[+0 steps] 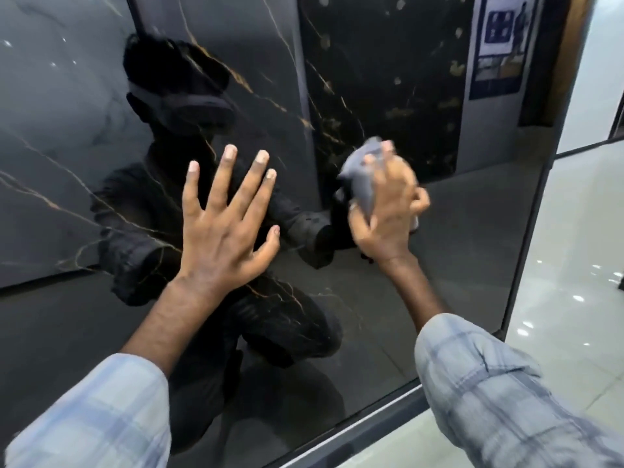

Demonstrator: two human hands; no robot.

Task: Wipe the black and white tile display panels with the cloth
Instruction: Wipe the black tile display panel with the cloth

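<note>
Left hand [224, 228] flat on the glossy black tile panel [456, 238], fingers spread, mid-frame. Right hand [388, 211] grips a bunched grey cloth [363, 173], pressing it to the panel, right of centre.

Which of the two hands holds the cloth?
The right hand, fingers curled round the grey cloth; the left hand lies flat, fingers spread, on the black panel.
</note>
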